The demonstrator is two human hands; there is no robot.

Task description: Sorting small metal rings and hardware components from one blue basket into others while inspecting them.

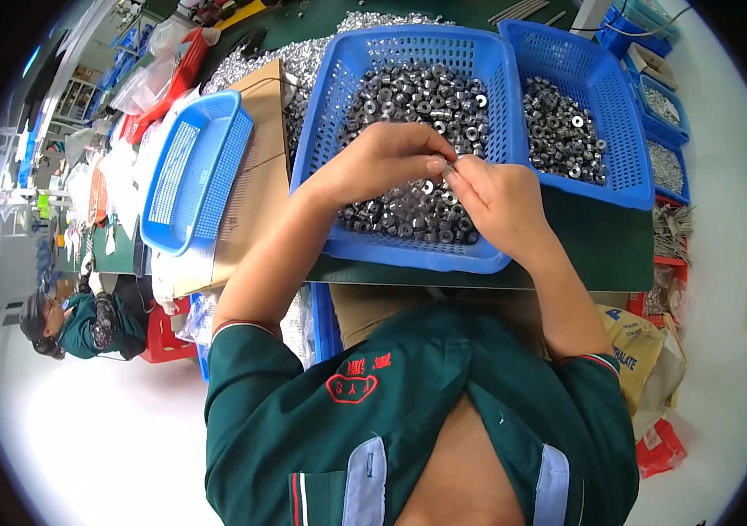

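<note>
My left hand [386, 162] and my right hand [505, 206] meet above a large blue perforated basket [408, 254]. The fingertips of both are pinched together on a small metal part [449, 167], mostly hidden by the fingers. Many short, grey, ring-shaped metal pieces [417, 101] with centre holes fill the basket below. To the right of it, a second blue basket [557, 53] holds more such metal pieces [557, 131].
A smaller blue basket [207, 167] rests on cardboard [255, 149] at the left. Shiny silver pieces [303, 61] are heaped behind on the green table [592, 245]. A seated co-worker [84, 320] is far left; a yellow sack [632, 346] stands at my right.
</note>
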